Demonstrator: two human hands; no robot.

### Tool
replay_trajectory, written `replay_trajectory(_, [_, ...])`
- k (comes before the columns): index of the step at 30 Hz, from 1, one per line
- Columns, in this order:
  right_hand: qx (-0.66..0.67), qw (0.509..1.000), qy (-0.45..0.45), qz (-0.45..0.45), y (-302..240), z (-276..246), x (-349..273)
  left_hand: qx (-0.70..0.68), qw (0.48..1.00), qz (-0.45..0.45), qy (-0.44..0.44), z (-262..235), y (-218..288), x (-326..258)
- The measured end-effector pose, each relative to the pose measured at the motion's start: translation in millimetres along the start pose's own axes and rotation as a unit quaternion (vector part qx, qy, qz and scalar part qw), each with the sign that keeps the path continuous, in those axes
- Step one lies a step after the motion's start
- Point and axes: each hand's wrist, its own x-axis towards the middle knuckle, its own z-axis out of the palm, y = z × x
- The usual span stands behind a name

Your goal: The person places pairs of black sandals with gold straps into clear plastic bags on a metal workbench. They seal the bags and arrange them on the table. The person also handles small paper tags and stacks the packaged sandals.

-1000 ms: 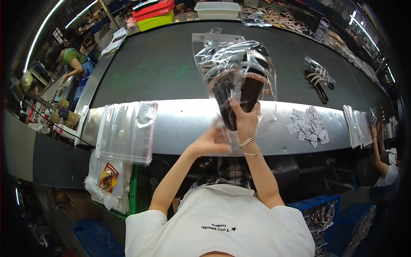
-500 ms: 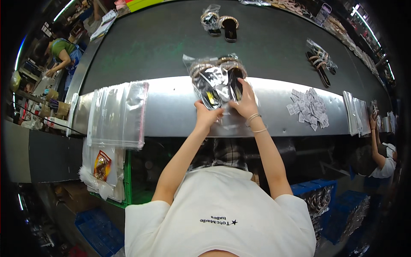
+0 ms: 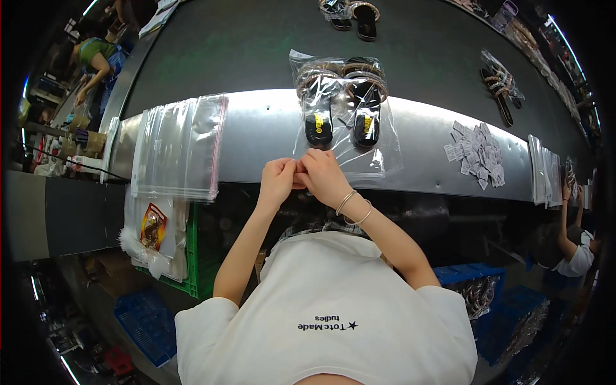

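Observation:
A pair of black slide sandals (image 3: 367, 106) with glittery straps lies inside a clear plastic bag (image 3: 385, 157), soles' yellow-marked ends towards me. The bag rests across the metal strip and the dark surface beyond it. At its near left corner my left hand (image 3: 277, 185) and my right hand (image 3: 327, 178) meet, fingertips pinched together. They appear to grip the bag's edge, though the fingers hide most of that spot. Two thin bangles circle my right wrist.
Flat clear bags (image 3: 183, 144) are stacked at left. Small printed paper labels (image 3: 476, 153) lie heaped at right. More sandals (image 3: 366, 22) sit farther back, and another bagged pair (image 3: 499, 90) at far right. Beneath stands a green crate (image 3: 192, 256). Other people work at both sides.
Both hands have drawn back from beside the sandals to the bag's near left corner and come together. The sandals now lie flatter, side by side; the whole view has shifted slightly.

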Motion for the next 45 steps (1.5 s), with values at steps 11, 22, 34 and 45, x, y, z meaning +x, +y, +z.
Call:
replay_trajectory(11, [-0.248, 0.761, -0.454, 0.392, 122.0, -96.7, -319.0, 0.122, 0.988, 0.095, 0.01, -35.6, -1.5, -15.5])
replay_trajectory(22, [0.066, 0.992, 0.025, 0.104, 96.9, -112.1, -89.9, 0.383, 0.84, 0.37, -0.105, -38.1, 18.4, 36.6])
replay_trajectory(34, [0.449, 0.781, 0.314, 0.3, 103.1, -193.2, -120.5, 0.178, 0.939, 0.101, -0.278, 113.8, 100.5, 17.7])
replay_trajectory(45, [0.132, 0.785, 0.527, 0.297, 218.7, -449.0, -274.9, 0.016, 0.808, 0.189, -0.558, 180.3, 279.6, -67.3])
